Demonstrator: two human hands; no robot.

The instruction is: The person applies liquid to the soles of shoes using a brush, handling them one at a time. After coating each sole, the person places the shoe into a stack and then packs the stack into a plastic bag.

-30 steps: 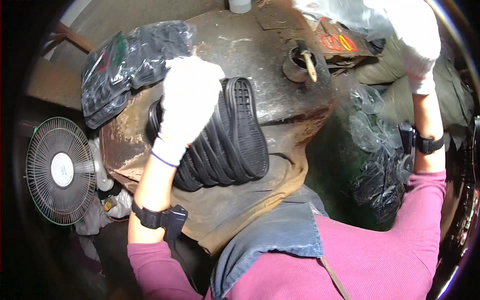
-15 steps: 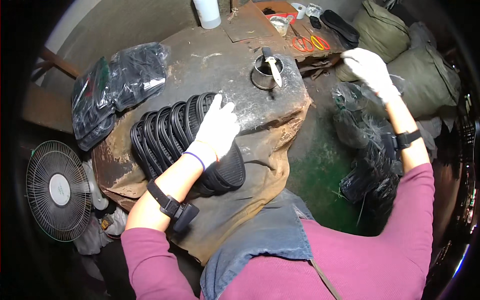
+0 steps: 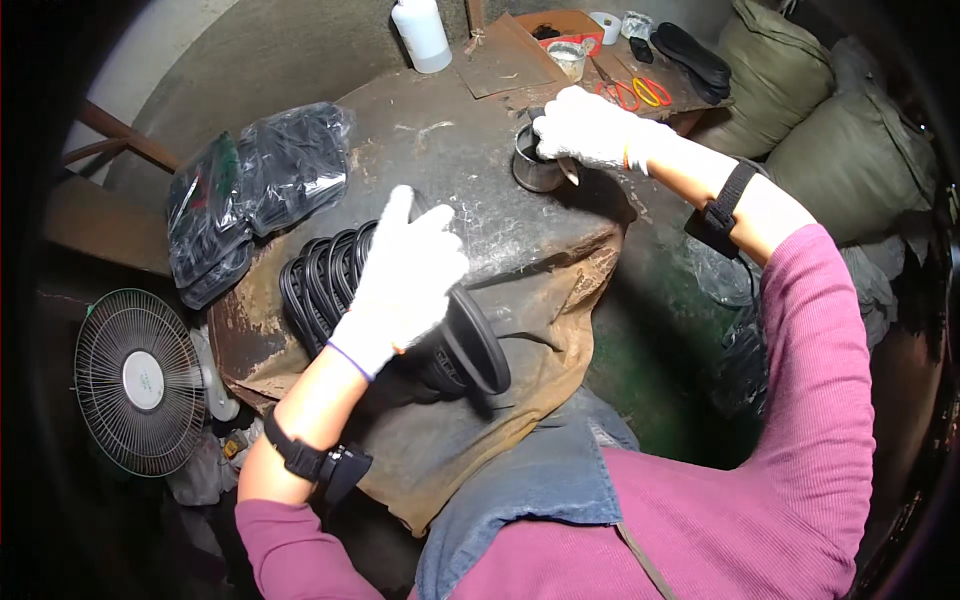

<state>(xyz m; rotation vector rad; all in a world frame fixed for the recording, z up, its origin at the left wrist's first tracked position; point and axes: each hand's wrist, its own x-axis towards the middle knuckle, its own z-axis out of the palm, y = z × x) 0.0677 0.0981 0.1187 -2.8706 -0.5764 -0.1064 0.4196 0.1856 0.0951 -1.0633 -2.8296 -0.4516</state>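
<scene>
A white glove covers my left hand, whose fingers grip a black shoe sole at the right end of a row. The sole is tilted up, apart from the others. The rest of the black soles stand packed on edge, left of and under that hand. My right hand, also gloved, is over a small dark metal pot on the worn table. Its fingers are closed at the brush at the pot's rim; only a pale end of the brush shows below the hand.
Plastic-wrapped black packs lie at the table's left. At the back are a white bottle, a cardboard sheet, scissors and dark insoles. A fan stands left; green sacks sit right.
My right hand has moved left from beside the sacks to the pot and taken hold of the brush. My left hand has lifted the end sole away from the row.
</scene>
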